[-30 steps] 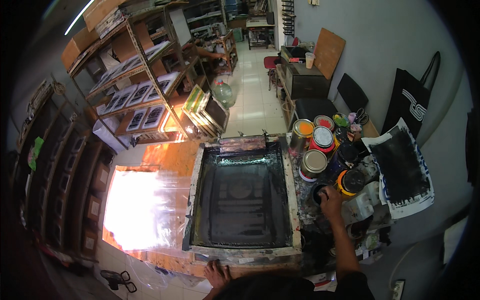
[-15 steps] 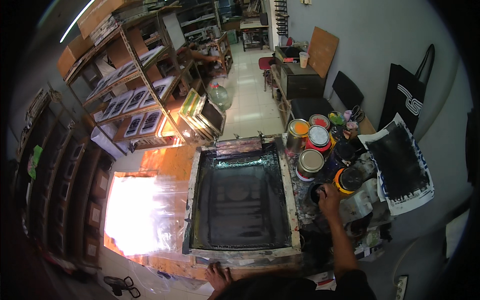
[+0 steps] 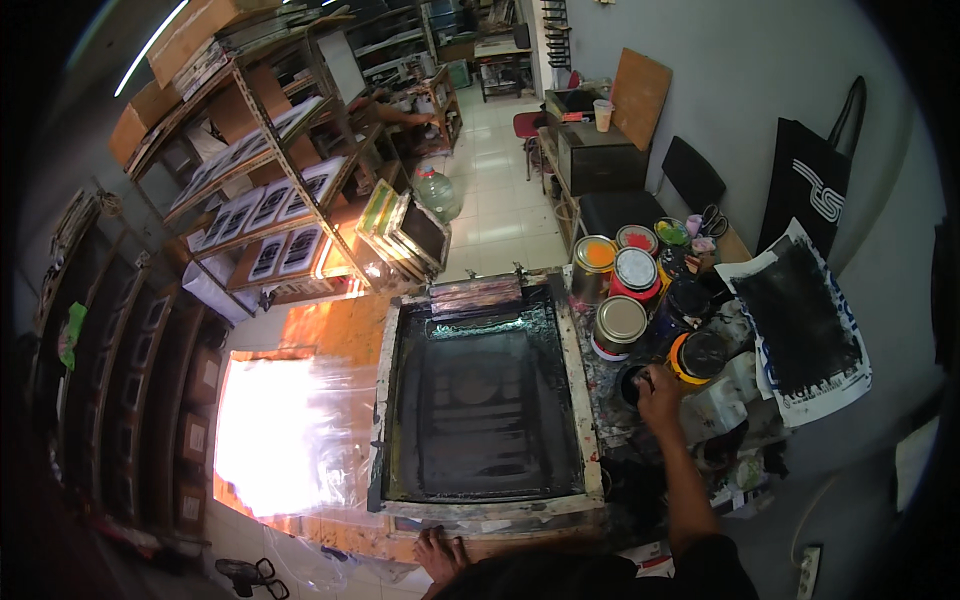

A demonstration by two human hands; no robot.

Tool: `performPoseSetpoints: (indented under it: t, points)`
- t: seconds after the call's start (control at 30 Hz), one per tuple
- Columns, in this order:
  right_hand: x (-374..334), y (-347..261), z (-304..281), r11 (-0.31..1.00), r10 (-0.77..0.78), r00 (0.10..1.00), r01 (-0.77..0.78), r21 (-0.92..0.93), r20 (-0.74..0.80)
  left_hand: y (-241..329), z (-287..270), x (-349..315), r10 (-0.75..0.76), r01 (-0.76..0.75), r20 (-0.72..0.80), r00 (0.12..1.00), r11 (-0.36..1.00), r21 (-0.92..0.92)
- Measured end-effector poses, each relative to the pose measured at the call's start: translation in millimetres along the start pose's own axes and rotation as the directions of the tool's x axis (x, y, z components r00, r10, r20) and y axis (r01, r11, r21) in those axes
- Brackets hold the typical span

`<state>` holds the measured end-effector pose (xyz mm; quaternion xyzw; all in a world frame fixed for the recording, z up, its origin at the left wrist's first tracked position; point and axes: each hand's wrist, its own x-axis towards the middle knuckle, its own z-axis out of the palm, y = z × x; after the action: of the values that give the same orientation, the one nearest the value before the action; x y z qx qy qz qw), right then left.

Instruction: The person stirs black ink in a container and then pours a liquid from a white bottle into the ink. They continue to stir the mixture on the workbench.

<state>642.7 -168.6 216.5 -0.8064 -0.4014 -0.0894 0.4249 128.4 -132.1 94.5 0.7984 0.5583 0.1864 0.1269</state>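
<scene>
Reaching among so many crowded ink cans, your right hand could easily knock one over: the small black pot it works at stands just beside the orange-rimmed can with the black lid and the can with the plain metal lid, and a careless sweep of the wrist would likely tip one toward the printing screen. Ink carried on your fingers could also smear the frame or the black-printed sheet lying to the right. Your right hand sits curled over the rim of the black pot, fingers drawn together as if pinching something small at its mouth; what that is, the view is too small to show. The pot stands on the cluttered bench, just right of the screen's wooden frame and near its middle. Your left hand rests flat with fingers spread on the paint-spattered near edge of the bench, just below the frame's near rail, holding nothing. A shift of weight onto it might jog the screen, so keep that hand light.
</scene>
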Motion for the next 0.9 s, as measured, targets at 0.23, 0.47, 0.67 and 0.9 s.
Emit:
performPoseSetpoints:
  t: [0.23, 0.47, 0.67, 0.9]
  points:
    - [17, -13, -46, 0.973, 0.063, 0.988, -0.029, -0.228, 0.142, 1, -1, -1, -0.021, 0.021, 0.006, 1.000, 0.999, -0.037]
    - [0, -2, -3, 0.998, 0.057, 0.998, -0.057, -0.035, 0.008, 2, -5, 0, -0.031, 0.032, 0.021, 0.999, 0.999, -0.029]
    - [15, -11, -36, 0.973, 0.089, 0.976, -0.043, -0.225, 0.198, 0, -3, -4, -0.040, 0.040, 0.032, 0.999, 0.999, -0.013]
    - [8, 11, 9, 0.982, 0.120, 0.990, -0.130, -0.137, -0.079, 7, -6, 2, -0.041, 0.042, 0.053, 0.998, 0.999, -0.031]
